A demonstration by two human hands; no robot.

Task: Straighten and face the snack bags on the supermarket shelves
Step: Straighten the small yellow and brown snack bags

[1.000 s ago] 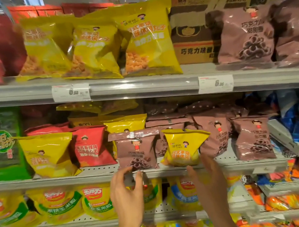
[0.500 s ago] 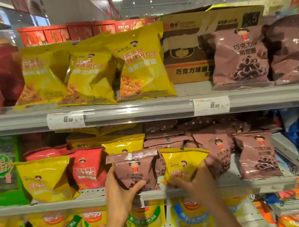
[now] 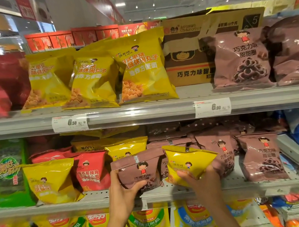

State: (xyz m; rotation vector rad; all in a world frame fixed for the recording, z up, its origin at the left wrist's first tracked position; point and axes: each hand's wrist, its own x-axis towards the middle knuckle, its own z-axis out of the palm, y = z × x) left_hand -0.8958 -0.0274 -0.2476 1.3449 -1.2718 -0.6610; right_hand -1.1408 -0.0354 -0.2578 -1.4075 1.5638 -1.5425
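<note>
Head view: two hands work at the front edge of the middle shelf (image 3: 229, 186). The left hand (image 3: 124, 195) grips a small brown bag (image 3: 142, 170) from below, thumb across its lower front and the fingers curled behind. The bag stands upright, face forward, its long axis roughly vertical, the top leaning slightly toward 11 o'clock; it reads 巧克力味. Just beside it at 3 o'clock, the right hand (image 3: 203, 180) holds a small yellow bag (image 3: 190, 163), fingers wrapped over its lower front. This bag tilts, its sealed top pointing toward 1 o'clock.

On the upper shelf (image 3: 145, 114) stand three large yellow bags (image 3: 145, 70) side by side, faces forward, tops up. Toward 3 o'clock from them come two large brown bags (image 3: 241, 58) printed 巧克力味 甜甜圈, with a cardboard carton (image 3: 185, 56) behind carrying similar writing. Two price tags (image 3: 70, 123) sit on the shelf rail — 6.50 and 6.90.
</note>
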